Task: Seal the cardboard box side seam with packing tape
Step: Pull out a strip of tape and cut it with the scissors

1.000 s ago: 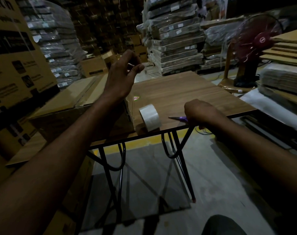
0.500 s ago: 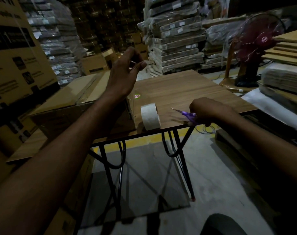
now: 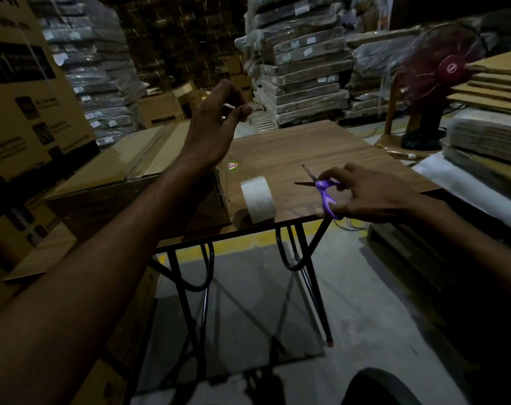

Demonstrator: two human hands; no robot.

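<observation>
A brown cardboard box (image 3: 125, 182) lies on the left part of a wood-grain table (image 3: 306, 144), its side facing the tape roll. The white tape roll (image 3: 257, 200) stands on edge near the table's front edge, just right of the box. My left hand (image 3: 216, 127) is raised above the box corner and pinches a small pale tape end between thumb and forefinger. A faint clear strip seems to run down toward the roll. My right hand (image 3: 371, 194) grips purple-handled scissors (image 3: 325, 194), blades open and pointing left, to the right of the roll.
A maroon pedestal fan (image 3: 444, 68) stands at the back right beside stacked flat cardboard (image 3: 499, 83). Wrapped bundles (image 3: 301, 62) pile up behind the table. A large printed carton (image 3: 23, 100) rises on the left. A yellow line (image 3: 242, 244) crosses the floor under the table.
My right hand has picked the scissors up off the table and opened the blades. My left hand has stayed raised, still pinching the tape end.
</observation>
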